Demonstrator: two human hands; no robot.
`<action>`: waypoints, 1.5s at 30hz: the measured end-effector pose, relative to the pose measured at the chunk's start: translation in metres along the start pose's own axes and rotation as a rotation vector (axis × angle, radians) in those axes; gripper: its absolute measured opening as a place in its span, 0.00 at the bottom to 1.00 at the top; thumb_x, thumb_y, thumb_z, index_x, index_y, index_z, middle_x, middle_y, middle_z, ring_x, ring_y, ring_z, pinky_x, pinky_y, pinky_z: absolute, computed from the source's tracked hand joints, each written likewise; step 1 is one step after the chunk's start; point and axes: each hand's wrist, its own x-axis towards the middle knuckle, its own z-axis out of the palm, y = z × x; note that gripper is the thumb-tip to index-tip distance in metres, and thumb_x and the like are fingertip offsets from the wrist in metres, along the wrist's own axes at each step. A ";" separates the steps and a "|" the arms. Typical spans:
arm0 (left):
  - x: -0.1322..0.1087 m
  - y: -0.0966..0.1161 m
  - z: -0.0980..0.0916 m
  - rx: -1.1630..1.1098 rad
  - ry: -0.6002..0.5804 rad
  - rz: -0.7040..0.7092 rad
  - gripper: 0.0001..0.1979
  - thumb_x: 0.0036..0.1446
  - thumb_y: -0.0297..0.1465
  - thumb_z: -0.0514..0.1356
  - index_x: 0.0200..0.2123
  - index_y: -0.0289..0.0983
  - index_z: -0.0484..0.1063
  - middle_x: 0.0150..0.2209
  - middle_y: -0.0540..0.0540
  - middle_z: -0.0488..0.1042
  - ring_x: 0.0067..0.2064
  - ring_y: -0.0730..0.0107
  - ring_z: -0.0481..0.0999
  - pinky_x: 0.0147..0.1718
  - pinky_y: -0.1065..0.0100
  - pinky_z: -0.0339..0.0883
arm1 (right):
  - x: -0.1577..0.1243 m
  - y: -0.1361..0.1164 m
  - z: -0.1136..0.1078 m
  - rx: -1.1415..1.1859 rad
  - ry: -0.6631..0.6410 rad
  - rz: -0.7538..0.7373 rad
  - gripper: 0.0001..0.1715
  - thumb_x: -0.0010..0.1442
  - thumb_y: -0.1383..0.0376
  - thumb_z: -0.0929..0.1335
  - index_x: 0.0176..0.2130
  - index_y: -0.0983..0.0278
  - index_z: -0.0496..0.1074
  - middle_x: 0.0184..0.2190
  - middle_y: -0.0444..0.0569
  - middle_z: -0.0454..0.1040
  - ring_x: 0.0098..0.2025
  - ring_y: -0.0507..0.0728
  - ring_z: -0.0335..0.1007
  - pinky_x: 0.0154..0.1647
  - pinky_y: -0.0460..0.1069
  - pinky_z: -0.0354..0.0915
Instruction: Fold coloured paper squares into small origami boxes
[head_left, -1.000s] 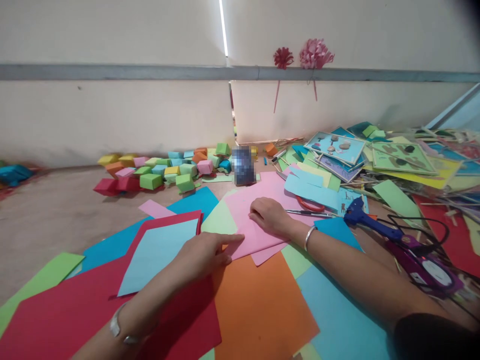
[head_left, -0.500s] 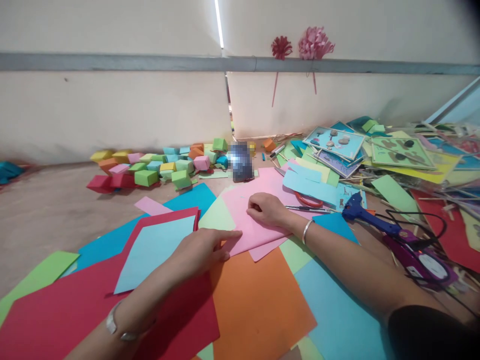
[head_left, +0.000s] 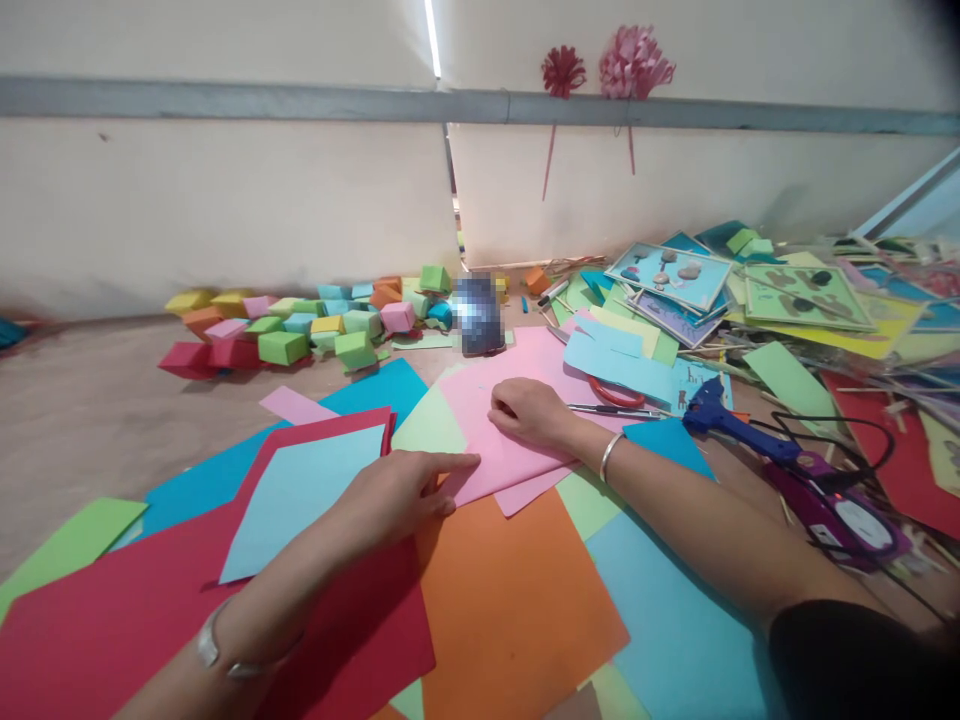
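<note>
Paper (head_left: 510,462) hasn't shifted under left hand (head_left: 397,495), finger and thumb apart, or curled right hand (head_left: 523,410), grip unclear; likely a pause.

Pixelated obj (head_left: 480,315) past R hand (head_left: 529,412), unreadable, red loop (head_left: 616,394) nr same hand part-hid by lt-blue paper (head_left: 619,368), red sheet (head_left: 112,610) below L hand (head_left: 401,490) cut @ btm
</note>
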 end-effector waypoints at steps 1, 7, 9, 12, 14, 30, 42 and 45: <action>0.000 0.000 0.001 0.014 0.003 0.002 0.28 0.55 0.31 0.55 0.59 0.52 0.70 0.24 0.53 0.66 0.27 0.69 0.67 0.24 0.72 0.52 | -0.001 0.000 0.000 0.010 0.002 -0.010 0.08 0.60 0.69 0.66 0.29 0.65 0.70 0.30 0.47 0.73 0.31 0.53 0.62 0.31 0.47 0.52; 0.006 0.004 0.002 0.096 0.140 0.304 0.22 0.57 0.28 0.53 0.54 0.42 0.72 0.34 0.47 0.67 0.34 0.66 0.68 0.32 0.70 0.58 | -0.003 0.004 0.002 0.063 0.032 -0.048 0.09 0.62 0.69 0.67 0.29 0.65 0.69 0.30 0.46 0.73 0.32 0.52 0.63 0.33 0.47 0.53; 0.009 0.008 -0.004 0.072 0.029 0.404 0.21 0.58 0.26 0.49 0.53 0.38 0.70 0.32 0.48 0.65 0.32 0.68 0.65 0.30 0.70 0.58 | -0.003 0.006 0.005 0.068 0.045 -0.057 0.08 0.62 0.68 0.67 0.30 0.65 0.69 0.30 0.46 0.73 0.33 0.52 0.63 0.34 0.47 0.54; 0.011 0.016 -0.015 0.074 -0.118 0.448 0.17 0.60 0.27 0.47 0.49 0.38 0.68 0.30 0.49 0.65 0.29 0.68 0.62 0.29 0.70 0.57 | -0.003 0.009 0.009 0.069 0.061 -0.064 0.08 0.62 0.68 0.67 0.30 0.65 0.70 0.31 0.46 0.73 0.33 0.53 0.63 0.34 0.47 0.54; 0.010 0.021 -0.018 0.108 -0.132 0.434 0.18 0.62 0.28 0.46 0.53 0.38 0.67 0.32 0.48 0.67 0.31 0.67 0.65 0.30 0.69 0.58 | -0.003 0.010 0.010 0.066 0.069 -0.068 0.08 0.63 0.67 0.67 0.30 0.65 0.70 0.31 0.46 0.73 0.33 0.53 0.63 0.33 0.47 0.53; -0.022 0.053 0.053 0.627 0.237 0.249 0.25 0.65 0.30 0.56 0.64 0.33 0.60 0.34 0.43 0.73 0.36 0.60 0.71 0.27 0.64 0.56 | -0.009 0.004 0.010 -0.067 0.069 -0.105 0.09 0.67 0.65 0.64 0.36 0.67 0.70 0.35 0.52 0.74 0.36 0.57 0.65 0.38 0.50 0.54; -0.040 0.057 0.043 0.588 0.164 0.169 0.15 0.61 0.37 0.62 0.46 0.34 0.75 0.41 0.38 0.73 0.41 0.55 0.73 0.32 0.62 0.64 | -0.009 0.004 0.010 -0.154 0.051 -0.128 0.09 0.68 0.64 0.63 0.40 0.67 0.70 0.38 0.54 0.75 0.39 0.58 0.67 0.37 0.51 0.54; -0.051 0.055 0.036 0.549 0.089 0.117 0.13 0.61 0.38 0.60 0.41 0.35 0.78 0.39 0.36 0.74 0.39 0.52 0.73 0.30 0.61 0.63 | -0.008 0.005 0.011 -0.143 0.047 -0.124 0.09 0.68 0.64 0.63 0.40 0.67 0.70 0.38 0.55 0.75 0.40 0.58 0.67 0.38 0.51 0.54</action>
